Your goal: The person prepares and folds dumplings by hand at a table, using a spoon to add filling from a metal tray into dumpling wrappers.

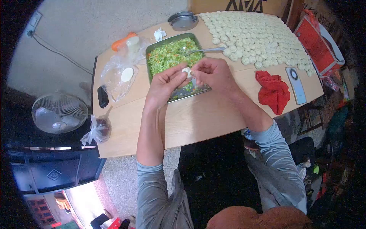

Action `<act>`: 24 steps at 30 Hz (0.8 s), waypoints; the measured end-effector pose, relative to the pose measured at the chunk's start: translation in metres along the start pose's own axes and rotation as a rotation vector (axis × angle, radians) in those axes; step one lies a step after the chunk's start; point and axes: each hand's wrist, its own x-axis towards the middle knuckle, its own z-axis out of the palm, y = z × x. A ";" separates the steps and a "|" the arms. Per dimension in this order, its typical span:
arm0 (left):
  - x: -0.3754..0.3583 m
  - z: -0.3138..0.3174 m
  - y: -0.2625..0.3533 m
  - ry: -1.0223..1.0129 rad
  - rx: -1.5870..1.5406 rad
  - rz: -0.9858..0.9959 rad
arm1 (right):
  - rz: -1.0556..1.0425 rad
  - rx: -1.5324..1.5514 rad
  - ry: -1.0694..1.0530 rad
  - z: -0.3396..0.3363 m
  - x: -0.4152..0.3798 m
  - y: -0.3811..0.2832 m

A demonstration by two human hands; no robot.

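My left hand (pixel 166 84) and my right hand (pixel 214 75) meet over the front part of a metal tray (pixel 146 63). Between their fingertips is a small white piece of dough (pixel 187 71), pinched from both sides. Chopped green and orange filling (pixel 167 55) fills much of the tray, and a metal spoon (pixel 209 49) lies in it with its handle over the right rim. To the left, a round white wrapper (pixel 127 74) rests on a clear plastic bag (pixel 114 82).
Many small dough pieces (pixel 263 36) cover the table's back right. A red cloth (pixel 272 91) and a phone (pixel 296 86) lie at the right. A round metal tin (pixel 183 21) stands behind the tray. A tied bag (pixel 100 129) sits at the left edge, near a fan (pixel 60 113).
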 end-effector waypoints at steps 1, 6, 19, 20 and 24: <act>0.002 0.000 -0.003 -0.018 -0.010 0.027 | -0.017 -0.011 0.028 0.000 0.000 0.001; 0.010 -0.008 -0.013 -0.021 0.081 0.074 | -0.001 -0.010 0.045 0.001 0.000 -0.001; 0.003 -0.009 -0.008 -0.066 0.167 0.046 | -0.062 -0.206 -0.004 0.001 -0.001 -0.002; 0.002 -0.009 -0.007 -0.069 0.172 0.047 | -0.071 -0.209 -0.003 0.001 -0.001 -0.002; 0.001 -0.013 -0.003 -0.111 0.214 0.042 | -0.092 -0.155 -0.012 0.002 0.001 -0.002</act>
